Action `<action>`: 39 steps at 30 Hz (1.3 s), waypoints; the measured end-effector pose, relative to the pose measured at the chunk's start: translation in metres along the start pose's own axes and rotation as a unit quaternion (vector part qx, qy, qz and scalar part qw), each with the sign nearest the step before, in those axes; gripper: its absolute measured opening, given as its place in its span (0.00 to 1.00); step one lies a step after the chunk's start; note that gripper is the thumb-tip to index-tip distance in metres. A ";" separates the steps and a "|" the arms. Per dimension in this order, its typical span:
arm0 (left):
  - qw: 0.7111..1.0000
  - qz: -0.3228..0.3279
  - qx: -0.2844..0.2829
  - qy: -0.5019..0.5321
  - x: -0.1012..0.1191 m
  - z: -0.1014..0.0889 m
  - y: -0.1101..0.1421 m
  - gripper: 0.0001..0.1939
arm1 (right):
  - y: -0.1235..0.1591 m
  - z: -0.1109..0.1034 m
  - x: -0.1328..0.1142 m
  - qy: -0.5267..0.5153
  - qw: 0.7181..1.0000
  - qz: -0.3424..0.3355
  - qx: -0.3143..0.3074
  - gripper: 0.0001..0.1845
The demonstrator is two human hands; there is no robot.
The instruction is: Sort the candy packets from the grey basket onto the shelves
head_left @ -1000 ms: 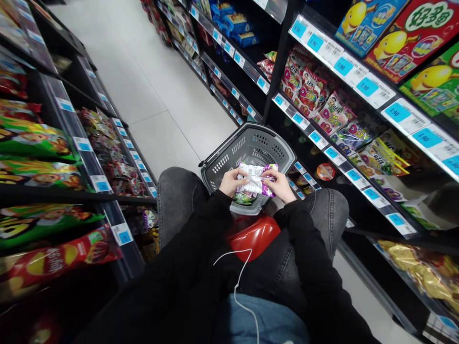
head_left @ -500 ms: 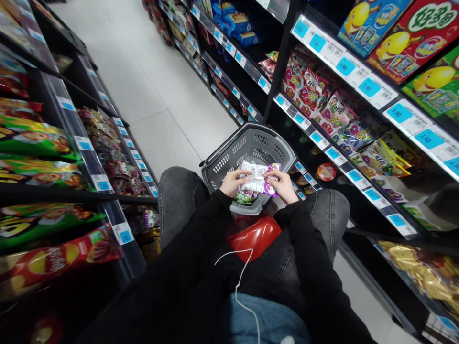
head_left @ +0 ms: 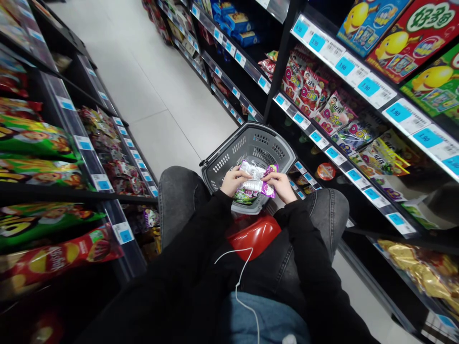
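Observation:
Between my two hands is a small white and purple snack bag [head_left: 255, 174], its printed back facing up. My left hand [head_left: 233, 181] pinches the bag's left side, and my right hand [head_left: 281, 185] grips its right side near the purple edge. Both hands are closed on it. The bag is held over the near part of a grey shopping basket [head_left: 229, 143]. Below it in the basket lie green packets [head_left: 245, 196], partly covered by the bag and my left hand.
A red plastic object [head_left: 255, 236] sits between my legs, close to the basket. Shelves of gummy candy bags [head_left: 333, 113] and boxes [head_left: 412, 43] rise on the right. Crisp bags [head_left: 39, 179] fill the left shelves. Grey floor [head_left: 143, 91] runs ahead between them.
The snack bag has shifted and tilted slightly in my fingers, and its middle looks more creased. Both hands have kept hold of it; the basket has stayed in place.

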State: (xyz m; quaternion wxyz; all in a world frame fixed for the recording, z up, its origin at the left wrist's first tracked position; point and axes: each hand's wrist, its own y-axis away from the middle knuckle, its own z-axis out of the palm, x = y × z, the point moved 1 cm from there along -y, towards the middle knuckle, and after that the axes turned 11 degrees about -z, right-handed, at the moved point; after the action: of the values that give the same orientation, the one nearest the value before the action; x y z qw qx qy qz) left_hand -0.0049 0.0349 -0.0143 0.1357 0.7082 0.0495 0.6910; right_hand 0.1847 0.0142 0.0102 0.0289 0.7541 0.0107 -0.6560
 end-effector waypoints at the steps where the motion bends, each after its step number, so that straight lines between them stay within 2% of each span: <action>1: 1.000 0.005 -0.002 -0.001 0.001 0.000 0.001 0.08 | 0.000 0.001 0.001 -0.002 1.000 0.004 0.006 0.11; 5: 1.000 0.010 -0.011 -0.024 0.007 0.003 0.006 0.06 | 0.000 0.005 0.004 -0.009 0.999 0.012 0.037 0.12; 7: 0.999 0.012 0.007 -0.048 0.009 0.005 0.008 0.05 | 0.002 0.009 0.003 0.033 0.998 0.012 0.047 0.14; 11: 0.994 0.007 0.057 -0.088 0.008 0.008 0.008 0.12 | 0.006 0.017 -0.001 0.129 0.989 0.005 0.066 0.17; 19: 0.995 0.000 0.072 -0.064 0.001 0.004 0.002 0.12 | 0.006 0.022 -0.005 0.162 0.983 -0.009 0.090 0.11; 21: 0.997 -0.003 0.068 -0.034 -0.002 0.004 0.000 0.15 | 0.006 0.022 -0.004 0.152 0.983 -0.024 0.100 0.10; 24: 0.994 -0.046 0.040 0.087 -0.008 0.006 -0.003 0.31 | 0.004 0.020 -0.006 0.125 0.983 -0.072 0.115 0.11; 26: 0.981 -0.091 0.013 0.170 -0.010 0.008 -0.004 0.39 | 0.003 0.017 -0.008 0.113 0.981 -0.101 0.118 0.12; 28: 0.965 -0.133 -0.019 0.227 -0.009 0.009 -0.004 0.38 | 0.003 0.013 -0.010 0.102 0.981 -0.122 0.110 0.13; 32: 0.941 -0.186 -0.107 0.263 0.000 0.008 0.001 0.26 | 0.002 0.001 -0.010 0.085 0.985 -0.125 0.082 0.13; 39: 0.924 -0.195 -0.172 0.282 0.006 0.003 0.005 0.25 | -0.002 -0.015 0.000 0.053 0.995 -0.070 0.054 0.14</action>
State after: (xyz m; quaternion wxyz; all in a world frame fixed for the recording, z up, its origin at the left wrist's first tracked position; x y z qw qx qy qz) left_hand -0.0026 0.0308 -0.0074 0.3678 0.4265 0.1031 0.8199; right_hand 0.1994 0.0173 0.0125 -0.0585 0.7856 0.0300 -0.6152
